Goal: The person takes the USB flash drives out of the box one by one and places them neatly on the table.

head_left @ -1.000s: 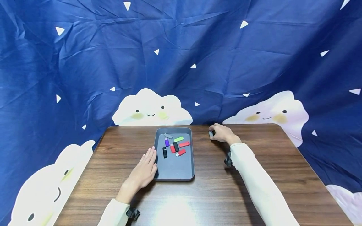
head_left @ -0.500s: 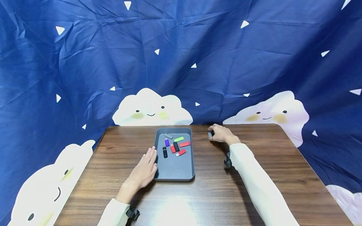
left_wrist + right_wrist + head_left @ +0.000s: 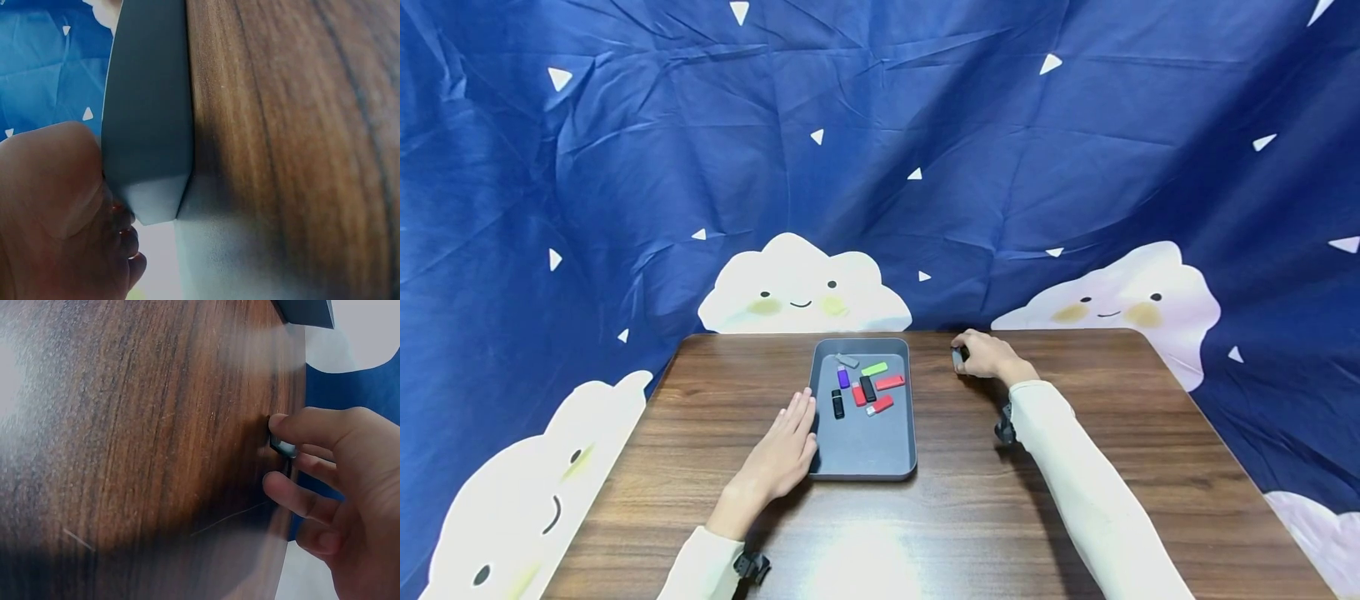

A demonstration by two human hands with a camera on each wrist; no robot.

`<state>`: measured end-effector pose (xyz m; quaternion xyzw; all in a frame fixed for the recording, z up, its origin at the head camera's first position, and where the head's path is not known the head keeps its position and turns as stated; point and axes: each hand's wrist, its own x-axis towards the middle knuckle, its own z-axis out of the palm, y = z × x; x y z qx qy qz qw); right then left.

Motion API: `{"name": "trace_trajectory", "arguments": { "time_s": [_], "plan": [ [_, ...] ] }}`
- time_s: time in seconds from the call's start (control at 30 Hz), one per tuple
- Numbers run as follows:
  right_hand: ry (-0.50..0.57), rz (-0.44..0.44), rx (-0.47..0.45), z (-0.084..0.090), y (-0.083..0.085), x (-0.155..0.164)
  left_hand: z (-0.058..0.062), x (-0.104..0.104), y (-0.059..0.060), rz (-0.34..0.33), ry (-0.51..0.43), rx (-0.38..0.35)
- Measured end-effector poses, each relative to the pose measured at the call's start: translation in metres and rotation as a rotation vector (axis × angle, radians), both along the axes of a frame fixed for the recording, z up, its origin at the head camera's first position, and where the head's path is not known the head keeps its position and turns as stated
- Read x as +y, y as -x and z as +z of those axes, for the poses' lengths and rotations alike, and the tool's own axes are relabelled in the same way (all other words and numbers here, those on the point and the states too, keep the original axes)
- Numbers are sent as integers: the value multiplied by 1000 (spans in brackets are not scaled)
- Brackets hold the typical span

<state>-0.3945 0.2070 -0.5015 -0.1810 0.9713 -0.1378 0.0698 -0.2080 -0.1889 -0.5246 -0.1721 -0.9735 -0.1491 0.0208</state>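
A grey tray point(image 3: 863, 457) lies mid-table and holds several small USB sticks: black point(image 3: 838, 404), red point(image 3: 880, 405), purple point(image 3: 843, 377), green point(image 3: 874, 368) and grey point(image 3: 847, 361). My left hand point(image 3: 784, 452) lies flat on the wood with straight fingers against the tray's left wall point(image 3: 147, 125). To the right of the tray's far end, my right hand point(image 3: 987, 354) pinches a small dark stick point(image 3: 957, 359) at the table surface. In the right wrist view the thumb and fingers curl around that dark stick point(image 3: 282, 447), which they mostly hide.
The dark wooden table point(image 3: 985, 508) is backed and flanked by a blue cloth with white clouds point(image 3: 801, 287). Its far edge runs just behind the tray and the right hand.
The right hand has shifted very slightly toward the far edge with the dark stick. The left hand and the tray have stayed put.
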Motion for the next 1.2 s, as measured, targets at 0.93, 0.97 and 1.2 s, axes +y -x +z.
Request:
{"name": "trace_trajectory", "arguments": {
  "time_s": [0.93, 0.97, 1.2],
  "plan": [
    [61, 227, 222, 67, -20, -83, -3, -1, -1, -24, -84, 26],
    [60, 239, 225, 69, -21, -87, -4, -2, -1, -19, -76, 20],
    [39, 302, 222, 81, -26, -116, -1, -1, -1, -10, -61, 6]
  ]
}}
